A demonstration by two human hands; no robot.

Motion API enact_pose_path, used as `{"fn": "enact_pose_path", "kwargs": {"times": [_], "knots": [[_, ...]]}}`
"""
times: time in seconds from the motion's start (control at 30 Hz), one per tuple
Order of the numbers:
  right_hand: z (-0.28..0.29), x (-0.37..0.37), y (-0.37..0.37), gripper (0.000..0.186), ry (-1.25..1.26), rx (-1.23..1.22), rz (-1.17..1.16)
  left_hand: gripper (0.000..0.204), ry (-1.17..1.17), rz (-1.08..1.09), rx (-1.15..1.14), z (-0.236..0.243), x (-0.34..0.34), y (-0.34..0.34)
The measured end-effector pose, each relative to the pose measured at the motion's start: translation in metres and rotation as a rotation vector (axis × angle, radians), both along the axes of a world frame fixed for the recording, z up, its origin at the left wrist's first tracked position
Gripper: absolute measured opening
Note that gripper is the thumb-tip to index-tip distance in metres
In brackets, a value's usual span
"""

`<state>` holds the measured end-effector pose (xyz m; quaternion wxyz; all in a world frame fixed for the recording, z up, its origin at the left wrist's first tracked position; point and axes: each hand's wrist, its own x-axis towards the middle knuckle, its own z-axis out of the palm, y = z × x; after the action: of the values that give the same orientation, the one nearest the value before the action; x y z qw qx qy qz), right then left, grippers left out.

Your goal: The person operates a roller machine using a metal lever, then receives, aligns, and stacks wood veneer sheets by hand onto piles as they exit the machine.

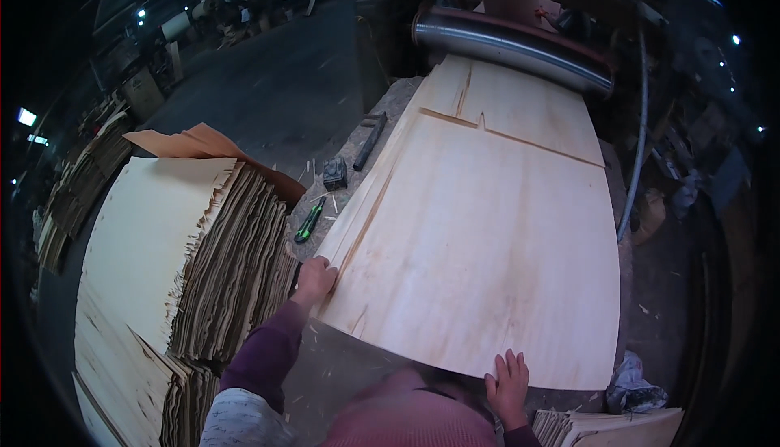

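Note:
A broad pale sheet of wood veneer (487, 236) lies on the work table, its far part reaching up to a metal roller (520, 45). Near its far end a dark gap crosses it, with a second veneer piece (520, 93) beyond. My left hand (315, 281) has its fingers curled on the sheet's near left edge, by a narrow split strip. At the near edge, towards the right, my right hand (509, 386) rests with fingers stretched out on top of the sheet and the thumb apart.
Left of the table stands a tall stack of veneer (154, 227). On the table's left margin lie a green utility knife (309, 221), a small dark block (335, 173) and a dark bar (370, 141). More veneer (617, 429) and a plastic bag (636, 384) sit low at the right.

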<state>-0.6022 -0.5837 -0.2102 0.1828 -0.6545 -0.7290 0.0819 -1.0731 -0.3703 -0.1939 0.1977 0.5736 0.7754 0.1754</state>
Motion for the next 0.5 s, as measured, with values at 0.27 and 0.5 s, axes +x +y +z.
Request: {"fn": "enact_pose_path", "kwargs": {"times": [0.27, 0.5], "knots": [[0.003, -0.005, -0.005, 0.069, -0.026, 0.031, 0.01, 0.042, -0.44, -0.08, -0.106, 0.071, 0.001, -0.004], [0.019, 0.013, 0.0, 0.077, -0.102, 0.0, -0.031, 0.038, -1.122, -0.217, -0.168, 0.171, 0.023, 0.001]]}}
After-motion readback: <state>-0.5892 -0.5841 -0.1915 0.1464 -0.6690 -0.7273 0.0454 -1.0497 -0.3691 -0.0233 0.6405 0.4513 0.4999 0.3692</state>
